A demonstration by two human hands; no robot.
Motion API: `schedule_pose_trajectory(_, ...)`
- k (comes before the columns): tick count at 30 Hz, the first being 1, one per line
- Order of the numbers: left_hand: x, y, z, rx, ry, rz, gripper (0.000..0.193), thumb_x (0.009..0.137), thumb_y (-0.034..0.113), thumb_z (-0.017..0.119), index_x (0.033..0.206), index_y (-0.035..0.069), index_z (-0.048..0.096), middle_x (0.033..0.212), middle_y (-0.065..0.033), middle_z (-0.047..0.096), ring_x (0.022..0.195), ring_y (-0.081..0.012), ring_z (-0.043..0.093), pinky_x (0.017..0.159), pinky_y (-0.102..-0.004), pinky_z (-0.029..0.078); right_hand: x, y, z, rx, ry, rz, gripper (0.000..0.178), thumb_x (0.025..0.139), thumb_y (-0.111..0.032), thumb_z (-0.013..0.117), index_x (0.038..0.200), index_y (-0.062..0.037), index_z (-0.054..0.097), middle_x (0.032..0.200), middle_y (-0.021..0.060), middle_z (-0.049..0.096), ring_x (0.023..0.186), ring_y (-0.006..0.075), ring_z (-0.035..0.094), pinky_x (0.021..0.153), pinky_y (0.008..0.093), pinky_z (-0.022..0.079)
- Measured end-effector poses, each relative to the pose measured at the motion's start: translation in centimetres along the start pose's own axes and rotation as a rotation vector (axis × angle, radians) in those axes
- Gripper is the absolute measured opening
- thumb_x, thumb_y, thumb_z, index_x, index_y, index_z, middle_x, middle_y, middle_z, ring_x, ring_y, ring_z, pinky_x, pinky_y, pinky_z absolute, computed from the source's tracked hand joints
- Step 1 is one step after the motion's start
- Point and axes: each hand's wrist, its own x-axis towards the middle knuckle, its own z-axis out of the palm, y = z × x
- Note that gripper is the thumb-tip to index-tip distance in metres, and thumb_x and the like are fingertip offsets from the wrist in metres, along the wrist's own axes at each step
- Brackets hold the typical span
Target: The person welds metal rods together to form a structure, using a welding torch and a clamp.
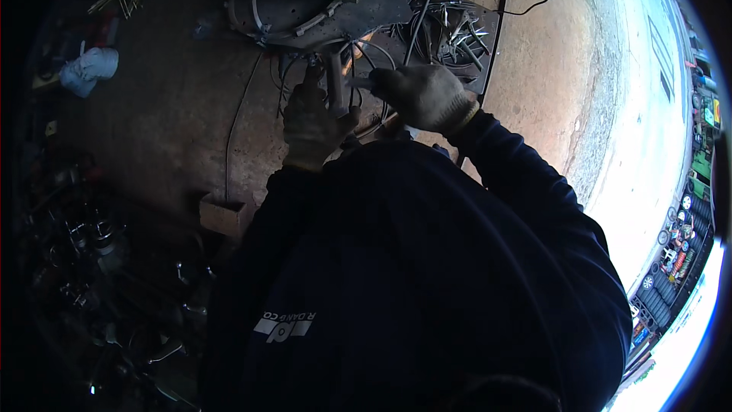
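The left hand (311, 126) and right hand (431, 99) are before the table (381, 14). A tool pile (461, 34) lies just right of it. Left of the hands, a box (219, 215) stands on the floor (168, 114).

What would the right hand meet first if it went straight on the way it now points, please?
The right hand, pointing left in the picture, would probably meet the grey-brown bar beside the left hand, though this single view leaves depth unclear.

Left hand (311, 118): I saw it gloved, by the worktable's (385, 11) near edge.
Right hand (431, 98): curled, gloved, near the worktable's right front.
Metal pieces (461, 38): lay heaped right of the worktable.
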Motion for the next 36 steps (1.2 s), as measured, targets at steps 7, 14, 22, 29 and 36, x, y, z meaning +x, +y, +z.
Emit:
schedule_pose_trajectory(7,0.8,1.0,-0.6,-0.174,-0.141,-0.209,0.102,0.067,0.038,0.089,0.145,-0.002,0.037,0.107,-0.0186,0.061,0.1,-0.0317,0.063,0.086,-0.0463,0.052,-0.5,4.0,1.2,-0.065,0.059,0.232,0.022,0.094,-0.013,0.061,0.115,-0.0106,0.065,0.085,0.0079,0.068,0.074,0.0275,0.071,0.058,0.0401,0.057)
schedule_pose_trajectory(14,0.1,0.1,0.5,-0.134,-0.07,-0.14,0.104,0.066,0.038,0.089,0.146,-0.001,0.036,0.105,-0.0179,0.06,0.098,-0.0305,0.063,0.083,-0.0458,0.053,-0.7,3.4,2.2,-0.029,-0.004,0.019,0.022,0.095,-0.017,0.06,0.116,-0.0121,0.064,0.085,0.0073,0.067,0.075,0.0286,0.07,0.059,0.0408,0.057)
schedule_pose_trajectory(22,-0.2,0.0,0.9,-0.158,-0.016,-0.14,0.103,0.065,0.038,0.09,0.144,0.0,0.037,0.105,-0.0171,0.059,0.096,-0.0303,0.063,0.081,-0.0458,0.053,-0.2,4.2,-1.4,0.674,0.201,0.683,0.031,0.104,-0.03,0.055,0.122,-0.0058,0.064,0.075,0.0025,0.059,0.063,0.0121,0.059,0.056,0.0279,0.045)
schedule_pose_trajectory(29,-1.5,-0.7,-1.5,-0.197,0.098,-0.001,0.097,0.065,0.037,0.087,0.14,-0.004,0.04,0.104,-0.0165,0.063,0.095,-0.0337,0.062,0.083,-0.0477,0.05,-1.7,7.3,1.1,0.418,0.365,0.58,0.036,0.101,-0.026,0.058,0.13,-0.0048,0.061,0.083,0.0025,0.062,0.067,0.0112,0.061,0.053,0.0266,0.048)
schedule_pose_trajectory(36,-1.8,-1.9,-2.7,-0.269,0.312,0.122,0.094,0.068,0.038,0.087,0.14,-0.003,0.041,0.107,-0.0126,0.06,0.099,-0.0272,0.059,0.088,-0.0415,0.047,3.6,14.2,-1.3,-0.333,0.298,0.061,0.019,0.097,-0.013,0.057,0.112,-0.0026,0.063,0.097,0.0098,0.066,0.082,0.0173,0.069,0.066,0.0309,0.055)
